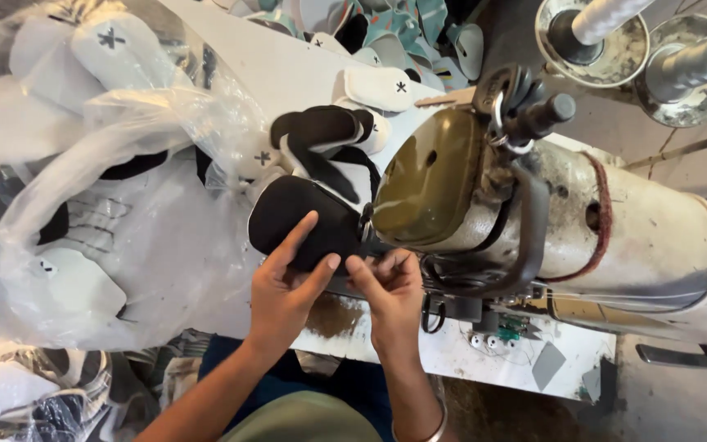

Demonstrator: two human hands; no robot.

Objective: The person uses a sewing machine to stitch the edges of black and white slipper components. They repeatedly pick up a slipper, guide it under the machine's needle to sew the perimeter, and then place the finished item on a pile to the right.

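**A:** Biggest thing in shot: the sewing machine (583,221), a heavy cream-painted metal body, scuffed and grimy, rounded like a barrel, with an olive-green curved end cover facing the hands.

**B:** And to the left, the clear plastic bag (83,245), crinkled and glossy, stuffed with white shoe pieces, smooth-looking panels with small dark star-like marks.

**A:** All of it sits on the pale surface (468,352), worn and stained near the front edge.

**B:** Now the workpiece: a black shoe upper (296,221), soft matte fabric, rounded at the toe, with black straps over white panels behind it. It lies right against the machine's green end, at the needle area.

**A:** Left hand (284,286)?

**B:** Fingers fairly spread. The forefinger stretches long across the black fabric, the thumb presses the lower edge of the piece, so the upper is held flat between them.

**A:** And the right hand (390,286)?

**B:** Fingers curled close together, tips pinched at the edge of the black upper just below the machine head. Exactly what sits between the tips I can't tell; it's too small.

**A:** The two hands nearly touch, thumb to fingertip.

**B:** Smallest detail: a thin pale bangle (435,426) on the right wrist.
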